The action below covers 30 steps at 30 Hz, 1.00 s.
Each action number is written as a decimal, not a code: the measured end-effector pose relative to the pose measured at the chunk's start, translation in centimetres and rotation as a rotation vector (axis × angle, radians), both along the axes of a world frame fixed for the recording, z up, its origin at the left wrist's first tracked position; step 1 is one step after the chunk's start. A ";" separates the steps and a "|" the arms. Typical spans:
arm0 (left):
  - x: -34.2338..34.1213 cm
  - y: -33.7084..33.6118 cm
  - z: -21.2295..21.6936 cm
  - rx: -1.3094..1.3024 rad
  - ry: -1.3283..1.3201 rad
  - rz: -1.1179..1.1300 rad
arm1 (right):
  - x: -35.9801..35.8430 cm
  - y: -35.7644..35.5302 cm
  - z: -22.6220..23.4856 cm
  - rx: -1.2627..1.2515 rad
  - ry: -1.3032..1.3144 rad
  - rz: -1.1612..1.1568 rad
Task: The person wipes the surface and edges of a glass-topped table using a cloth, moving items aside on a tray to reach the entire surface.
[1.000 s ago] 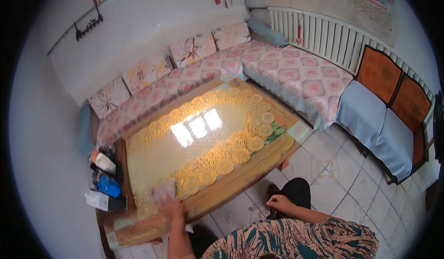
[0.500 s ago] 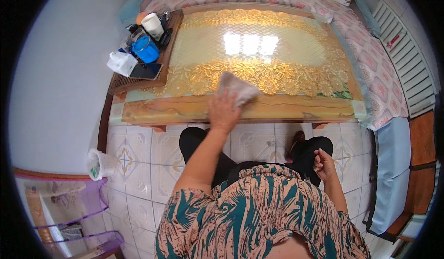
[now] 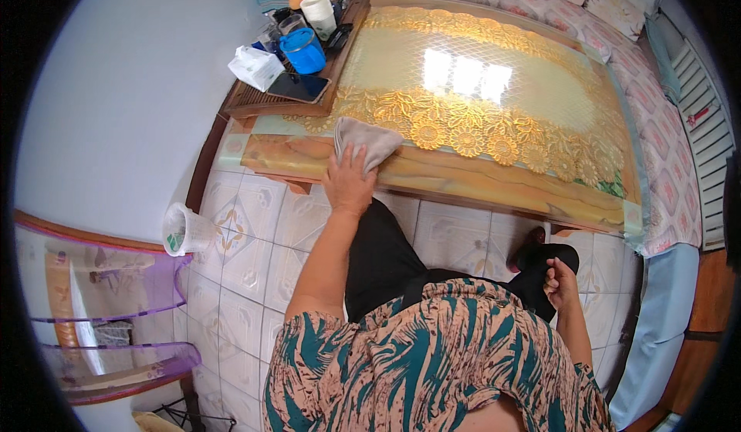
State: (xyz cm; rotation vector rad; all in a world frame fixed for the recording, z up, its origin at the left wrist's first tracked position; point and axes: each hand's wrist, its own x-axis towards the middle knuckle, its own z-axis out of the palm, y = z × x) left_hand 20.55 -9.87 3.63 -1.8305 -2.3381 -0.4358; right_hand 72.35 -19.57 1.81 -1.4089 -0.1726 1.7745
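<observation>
A grey-beige cleaning cloth [image 3: 369, 140] lies on the near strip of the table top [image 3: 432, 168], just right of the wooden tray. My left hand [image 3: 349, 177] presses on its near left part with fingers extended over it. Gold flower-patterned lace [image 3: 463, 133] borders the table cover just beyond and right of the cloth. Away from the table, my right hand [image 3: 561, 284] hangs by my right knee, its fingers curled in with nothing visible in them.
The slatted tray [image 3: 239, 100] holds a black phone [image 3: 299, 87], a tissue pack [image 3: 255, 68], a blue mug [image 3: 302, 51] and stacked paper cups [image 3: 318, 14]. A white bin [image 3: 185, 230] stands on the tiled floor by the wall. A patterned sofa [image 3: 656, 146] wraps the far and right sides.
My left hand has slid the cloth left along the table's near strip, closer to the tray. The view has turned, so the table sits tilted and further right. My right hand stays curled by the knee.
</observation>
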 end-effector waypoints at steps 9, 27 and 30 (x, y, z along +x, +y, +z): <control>-14.3 -0.4 1.0 -0.202 -0.028 0.341 | 0.7 -1.4 -0.3 0.003 -0.113 -0.023; -33.8 4.0 -1.4 -0.337 0.025 0.574 | -0.6 -4.3 -0.2 -0.047 -0.486 -0.037; -33.1 4.7 -1.3 -0.339 0.016 0.578 | 0.5 -3.9 0.1 -0.109 -0.698 -0.011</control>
